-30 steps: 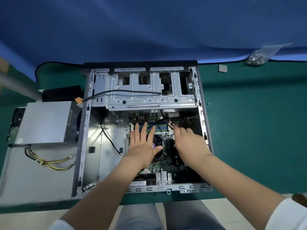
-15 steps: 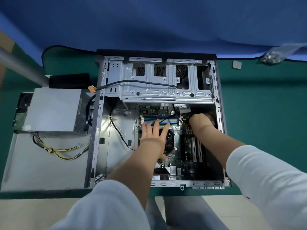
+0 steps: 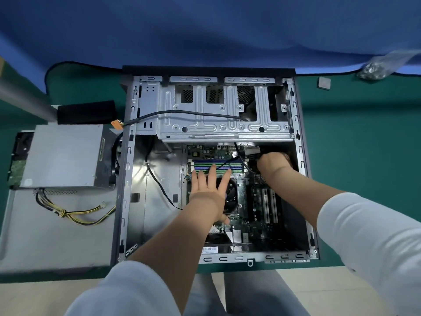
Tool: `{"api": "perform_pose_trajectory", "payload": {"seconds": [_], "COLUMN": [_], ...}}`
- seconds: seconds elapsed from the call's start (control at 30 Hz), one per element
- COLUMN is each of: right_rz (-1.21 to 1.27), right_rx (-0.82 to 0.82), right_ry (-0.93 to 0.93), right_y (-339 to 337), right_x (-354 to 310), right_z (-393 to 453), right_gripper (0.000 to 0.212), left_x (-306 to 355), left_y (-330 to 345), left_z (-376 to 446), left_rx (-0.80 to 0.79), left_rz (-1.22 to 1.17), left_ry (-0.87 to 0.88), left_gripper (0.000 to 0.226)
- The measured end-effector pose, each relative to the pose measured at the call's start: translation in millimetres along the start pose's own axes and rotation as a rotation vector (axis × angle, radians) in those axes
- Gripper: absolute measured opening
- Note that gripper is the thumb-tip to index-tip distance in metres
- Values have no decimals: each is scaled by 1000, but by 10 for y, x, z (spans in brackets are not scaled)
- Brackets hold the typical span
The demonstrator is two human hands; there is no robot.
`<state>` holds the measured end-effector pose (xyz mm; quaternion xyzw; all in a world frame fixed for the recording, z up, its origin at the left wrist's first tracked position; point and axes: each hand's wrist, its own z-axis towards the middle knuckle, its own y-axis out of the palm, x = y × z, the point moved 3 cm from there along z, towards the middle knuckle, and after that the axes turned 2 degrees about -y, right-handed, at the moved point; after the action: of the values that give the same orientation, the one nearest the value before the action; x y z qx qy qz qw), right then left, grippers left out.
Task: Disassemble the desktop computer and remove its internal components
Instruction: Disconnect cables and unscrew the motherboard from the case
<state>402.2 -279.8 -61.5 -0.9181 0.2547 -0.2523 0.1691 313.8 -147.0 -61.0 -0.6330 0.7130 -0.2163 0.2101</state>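
Lying on its side on a dark green mat [image 3: 364, 179], the open grey steel desktop computer case [image 3: 303, 169] is seen from above. Inside it a dark green motherboard [image 3: 252, 208] is mounted, with a round black cooling fan [image 3: 231, 195] at its middle and blue and green memory slots [image 3: 218, 164] beyond the fan. The left hand [image 3: 208, 192] is laid flat on the fan, its fingers [image 3: 213, 173] straight and spread, the tips reaching the memory slots. The right hand [image 3: 272, 164] is curled into the far right corner of the case, just right of the left fingertips; its fingers are hidden, so what is gripped cannot be told. A thin black cable [image 3: 224, 165] is run from that corner across the slots, past the left fingertips. An empty silver drive cage [image 3: 218, 115] fills the case's far end, beyond both hands. Well left of the left hand, outside the case, a grey metal power supply box [image 3: 63, 156] is set on a flat grey side panel [image 3: 45, 236], with its yellow and black wire bundle [image 3: 75, 213] trailing. A clear plastic bag of screws [image 3: 376, 69] is placed far beyond the right hand.
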Motion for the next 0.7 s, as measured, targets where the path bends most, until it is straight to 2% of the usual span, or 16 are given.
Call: {"api": "perform_pose_trajectory", "payload": {"seconds": [0.17, 0.7], "right_rz": [9, 46], "right_rx": [34, 3], "right_ry": [60, 110], "right_y": [-15, 18], "right_x": [16, -10], "right_z": [22, 75], "right_gripper": [28, 25], "left_x": [-15, -5], "left_y": [-17, 12], "left_z": [-24, 3], "left_rx": [17, 32], "left_rz": [-10, 0], "left_ry": [3, 4], "left_gripper": [128, 128]}}
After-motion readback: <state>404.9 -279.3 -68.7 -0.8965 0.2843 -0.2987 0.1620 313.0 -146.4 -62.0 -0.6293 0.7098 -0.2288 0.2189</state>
